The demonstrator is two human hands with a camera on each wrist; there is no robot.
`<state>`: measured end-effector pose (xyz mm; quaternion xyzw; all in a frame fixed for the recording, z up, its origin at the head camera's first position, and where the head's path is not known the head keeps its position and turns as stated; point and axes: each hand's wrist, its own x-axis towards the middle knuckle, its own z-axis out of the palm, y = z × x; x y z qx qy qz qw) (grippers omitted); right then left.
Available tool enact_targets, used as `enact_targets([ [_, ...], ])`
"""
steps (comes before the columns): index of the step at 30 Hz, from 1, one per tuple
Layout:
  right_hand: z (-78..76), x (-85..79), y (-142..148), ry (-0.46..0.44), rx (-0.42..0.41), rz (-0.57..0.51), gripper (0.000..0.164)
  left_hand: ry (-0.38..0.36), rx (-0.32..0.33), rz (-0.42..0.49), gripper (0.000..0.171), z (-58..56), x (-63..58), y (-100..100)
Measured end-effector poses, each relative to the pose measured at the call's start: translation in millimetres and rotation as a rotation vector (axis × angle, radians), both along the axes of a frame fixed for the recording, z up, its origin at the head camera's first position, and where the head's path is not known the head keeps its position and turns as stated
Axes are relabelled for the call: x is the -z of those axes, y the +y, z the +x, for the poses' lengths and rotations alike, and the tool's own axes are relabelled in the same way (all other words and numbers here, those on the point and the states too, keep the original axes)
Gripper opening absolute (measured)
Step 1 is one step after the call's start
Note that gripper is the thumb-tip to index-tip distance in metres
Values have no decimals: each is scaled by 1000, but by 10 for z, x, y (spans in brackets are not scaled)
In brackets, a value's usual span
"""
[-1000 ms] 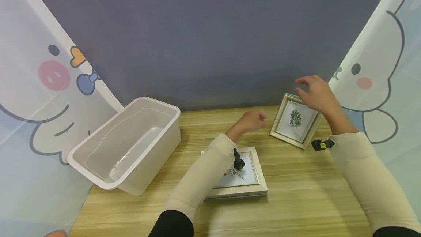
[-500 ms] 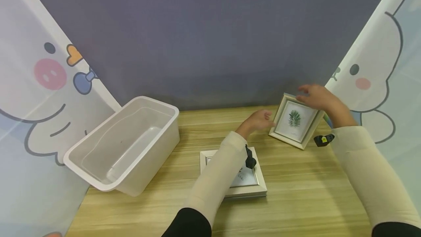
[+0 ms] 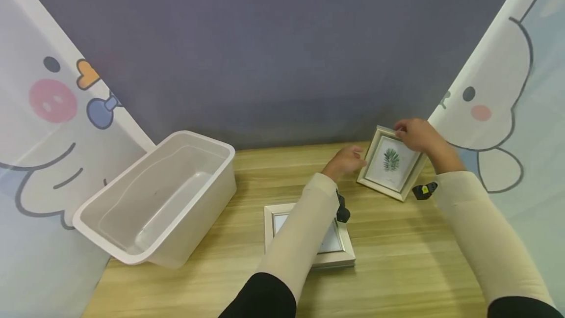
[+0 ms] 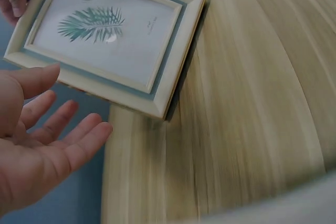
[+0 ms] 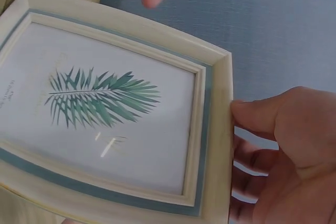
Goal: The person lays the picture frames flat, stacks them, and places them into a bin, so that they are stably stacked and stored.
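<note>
A picture frame with a green palm leaf print leans upright at the back right of the table. My right hand grips its upper edge; in the right wrist view the thumb touches the rim and the other fingers curl behind it. My left hand is just left of the frame. In the left wrist view its fingers are spread, apart from the frame's side, holding nothing. Under my left forearm lies a flat stack of picture frames, the top one partly hidden by the sleeve.
A white plastic bin, with nothing seen inside, stands on the left of the wooden table. A grey-blue wall panel rises behind the table. Cartoon-printed curtains border both sides.
My right hand has come down onto the top edge of the leaning frame and taken hold of it. My left hand has moved right, closer to the frame's side.
</note>
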<state>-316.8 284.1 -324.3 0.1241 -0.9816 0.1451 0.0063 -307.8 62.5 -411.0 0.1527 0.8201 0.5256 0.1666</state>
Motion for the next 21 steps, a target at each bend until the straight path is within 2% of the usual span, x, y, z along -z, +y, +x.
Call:
enact_targets([
  [4, 13, 60, -85, 17, 13, -9, 33, -57, -9, -32, 58, 5, 48, 50],
  [7, 8, 65, -181, 30, 8, -16, 33, -68, -34, -67, 61, 0, 72, 46],
  [16, 85, 47, -286, 26, -12, -32, 30, -2, -158, -153, 45, 19, 104, 75],
  [21, 116, 42, -289, 57, -36, -22, 29, 41, -179, -206, 38, 8, 132, 88],
])
